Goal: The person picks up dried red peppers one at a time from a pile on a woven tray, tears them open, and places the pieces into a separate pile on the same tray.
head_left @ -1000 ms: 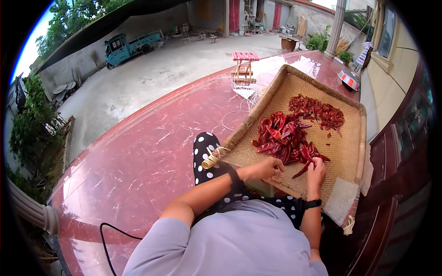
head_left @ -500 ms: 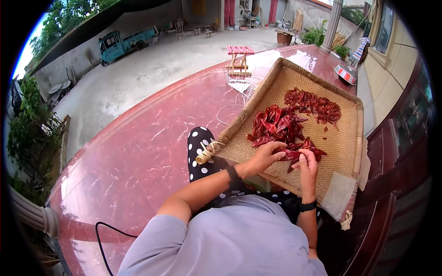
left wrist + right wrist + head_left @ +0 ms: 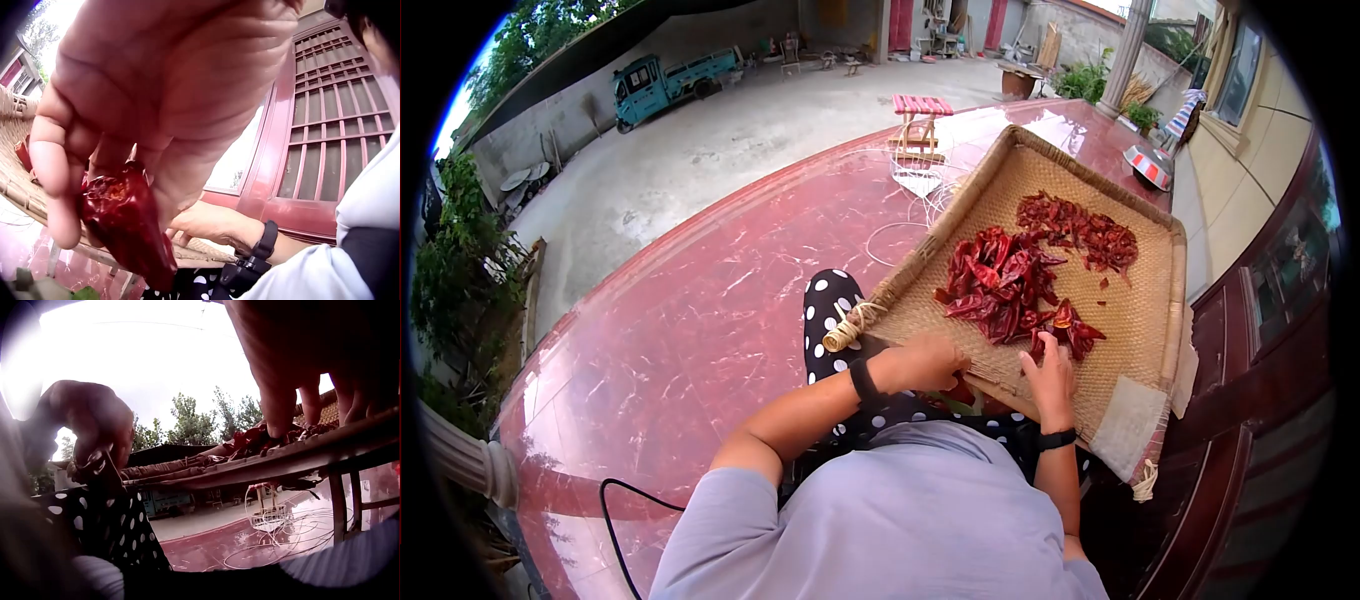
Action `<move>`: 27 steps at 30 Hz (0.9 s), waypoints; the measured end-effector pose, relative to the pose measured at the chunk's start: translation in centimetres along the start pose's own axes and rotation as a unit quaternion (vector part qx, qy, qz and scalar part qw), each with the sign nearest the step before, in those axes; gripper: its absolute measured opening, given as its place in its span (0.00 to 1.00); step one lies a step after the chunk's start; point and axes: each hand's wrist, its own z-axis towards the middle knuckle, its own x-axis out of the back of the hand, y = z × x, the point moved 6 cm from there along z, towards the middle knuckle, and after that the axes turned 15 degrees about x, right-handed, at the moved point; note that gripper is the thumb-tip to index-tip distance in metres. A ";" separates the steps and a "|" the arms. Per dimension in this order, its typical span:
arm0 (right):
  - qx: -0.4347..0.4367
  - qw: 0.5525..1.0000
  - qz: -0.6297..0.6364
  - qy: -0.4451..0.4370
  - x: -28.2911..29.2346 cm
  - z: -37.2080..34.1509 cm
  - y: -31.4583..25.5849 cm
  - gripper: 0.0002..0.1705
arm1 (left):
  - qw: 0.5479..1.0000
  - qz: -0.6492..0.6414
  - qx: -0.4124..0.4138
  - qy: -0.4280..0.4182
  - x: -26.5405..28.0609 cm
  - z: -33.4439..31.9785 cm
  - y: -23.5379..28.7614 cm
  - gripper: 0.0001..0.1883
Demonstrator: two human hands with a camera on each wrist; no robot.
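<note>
Shifted since half a second ago: the left hand point(image 3: 920, 363), drawn nearer and to the left, away from the right hand point(image 3: 1052, 385), which keeps close to the same spot.

Fingers, left: bent around one dark-red, glossy, wrinkled dried chili point(image 3: 128, 219) with a ragged, hollow end. I log this chili by the near left rim, beside the lap; the hand blurs in my head view.

Fingers, right: spread from the thumb, released, nothing seen between them; fingertips just beside the pile. Contact: I cannot tell.

Wrists: one black strap point(image 3: 863, 382) on the left, one black wristband point(image 3: 1057, 439) on the right.

Pile: one loose heap of whole, shiny red dried chilies point(image 3: 1000, 285), centre of the tray. Beyond it, far and right: one flat spread of small, darker red chili pieces point(image 3: 1080, 230).

Support: one four-sided, tan, woven tray point(image 3: 1140, 325) with a raised rim; pale cloth patch point(image 3: 1128, 415) at the near right corner.

Person: light grey shirt point(image 3: 880, 500), black trousers with white dots point(image 3: 825, 300).

Surroundings: polished red tiled floor point(image 3: 730, 290), left; wooden stool with a red-and-white striped seat point(image 3: 922, 105), far; blue three-wheeled truck point(image 3: 640, 95), far left; dark-red panelled door point(image 3: 1230, 340), right.
</note>
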 end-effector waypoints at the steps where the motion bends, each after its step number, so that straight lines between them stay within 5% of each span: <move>1: -0.004 0.999 -0.022 -0.032 -0.3 0.0 -0.2 0.31 | 0.998 0.050 0.031 -0.022 -0.5 -0.5 -0.1 0.09; 6: 0.002 0.998 -0.062 0.005 -1.7 0.5 1.8 0.25 | 0.994 0.085 -0.005 0.070 -4.5 0.7 -1.9 0.08; 9: -0.033 0.998 -0.055 0.017 -1.3 0.2 3.5 0.21 | 0.996 0.000 -0.024 0.087 -3.8 0.1 -1.4 0.11; 11: -0.059 0.997 -0.034 0.026 0.1 0.0 3.7 0.18 | 0.999 -0.028 -0.012 0.034 -3.3 0.4 -0.7 0.12; 12: -0.057 0.997 -0.001 0.048 0.7 0.1 3.6 0.16 | 0.999 -0.041 -0.006 0.007 -3.1 0.7 -0.3 0.14; 14: 0.000 0.981 0.184 0.055 0.4 0.5 3.0 0.16 | 0.987 -0.139 -0.013 0.080 -2.0 0.7 0.3 0.18; 18: 0.059 0.893 0.445 -0.016 0.2 0.4 -1.8 0.16 | 0.903 -0.383 0.011 0.192 -1.3 2.3 0.1 0.20; 21: 0.080 0.869 0.484 -0.059 0.1 0.2 -4.5 0.16 | 0.808 -0.588 0.005 0.031 -2.1 4.2 -0.3 0.14; 24: 0.070 0.872 0.478 -0.075 -0.4 0.6 -4.0 0.16 | 0.852 -0.520 0.056 0.030 -1.4 4.0 -1.3 0.09; 27: 0.090 0.954 0.286 0.001 0.8 2.1 -1.9 0.18 | 0.897 -0.421 0.058 0.120 -0.7 3.7 -3.1 0.10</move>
